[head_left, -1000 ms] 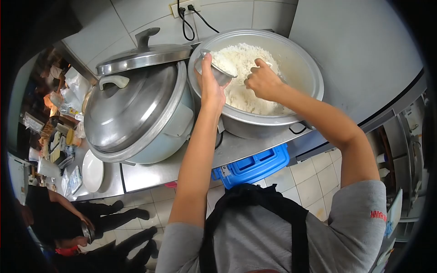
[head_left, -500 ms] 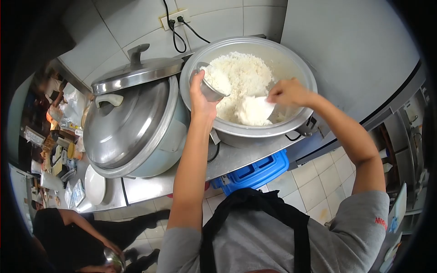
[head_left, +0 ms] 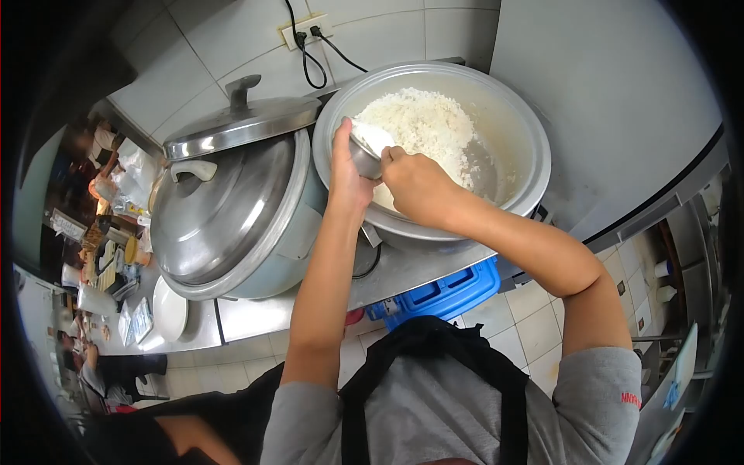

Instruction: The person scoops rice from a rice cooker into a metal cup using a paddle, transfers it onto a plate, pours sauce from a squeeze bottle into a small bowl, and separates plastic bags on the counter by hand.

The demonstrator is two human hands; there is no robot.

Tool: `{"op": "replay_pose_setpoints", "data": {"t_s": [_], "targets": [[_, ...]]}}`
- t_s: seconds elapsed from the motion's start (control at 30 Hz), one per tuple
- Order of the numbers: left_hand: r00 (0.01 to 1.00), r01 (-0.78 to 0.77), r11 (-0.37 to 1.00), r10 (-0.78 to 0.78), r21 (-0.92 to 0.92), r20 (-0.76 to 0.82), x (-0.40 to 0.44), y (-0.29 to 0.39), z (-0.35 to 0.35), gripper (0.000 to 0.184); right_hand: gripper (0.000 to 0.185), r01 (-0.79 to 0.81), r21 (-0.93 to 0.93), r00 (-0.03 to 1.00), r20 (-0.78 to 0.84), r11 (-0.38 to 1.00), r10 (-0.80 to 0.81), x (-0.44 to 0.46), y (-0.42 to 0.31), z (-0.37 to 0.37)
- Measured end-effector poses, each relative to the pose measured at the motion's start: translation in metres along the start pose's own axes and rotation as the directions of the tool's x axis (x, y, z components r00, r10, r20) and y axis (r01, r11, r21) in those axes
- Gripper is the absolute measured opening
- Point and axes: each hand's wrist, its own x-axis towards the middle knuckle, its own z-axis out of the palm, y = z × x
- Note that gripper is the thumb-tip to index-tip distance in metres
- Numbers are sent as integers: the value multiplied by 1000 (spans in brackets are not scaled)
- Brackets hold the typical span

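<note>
Your left hand [head_left: 350, 170] is cupped with its thumb up; your right hand [head_left: 417, 184] closes in a grip just beside it, that elbow bent outward.

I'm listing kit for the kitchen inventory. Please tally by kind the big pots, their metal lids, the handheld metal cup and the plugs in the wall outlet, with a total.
Big pots: 2
Metal lids: 2
Metal cup: 1
Plugs: 2
Total: 7
</note>
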Motion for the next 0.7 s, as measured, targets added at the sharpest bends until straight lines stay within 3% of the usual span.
{"op": "replay_pose_setpoints", "data": {"t_s": [0.03,0.1,0.17,0.23,0.27,0.33,0.37,0.4,0.47,0.57,0.7], "targets": [[1000,0,1000,0,4,-7,-2,-1,0,57,34,3,7,1000,2,1000,-3,0,6,1],[980,187,980,-181,64,-83,-3,2,6,57,30,78,9,994,71,997,-78,4,35,-2],[984,173,982,-169,76,-59,-6,8,10,58,25,-19,82,1000,-22,996,21,3,57,-41],[998,63,998,-63,11,-15,-10,7,10,58,22,-217,58,960,-170,974,224,6,79,-57],[998,60,998,-60,3,-7,-11,9,10,57,22,-219,60,959,-173,974,226,5,81,-56],[999,33,999,-32,15,-9,-12,7,12,57,22,-327,399,942,62,856,331,3,84,-48],[1000,5,1000,-5,23,-14,-11,6,13,57,26,-273,414,961,67,868,270,-1,79,-25],[1000,-1,1000,1,14,-8,-7,6,15,57,29,-216,421,976,71,881,205,-4,67,-3],[998,-6,994,14,112,-62,-9,2,11,58,26,-249,325,959,211,912,187,-11,30,-2],[998,56,996,-54,67,-38,-13,6,12,59,24,-244,257,944,285,935,168,-16,10,-17],[996,88,983,-82,159,-46,-10,5,9,59,25,-214,198,942,301,957,149,-7,18,-9]]}}
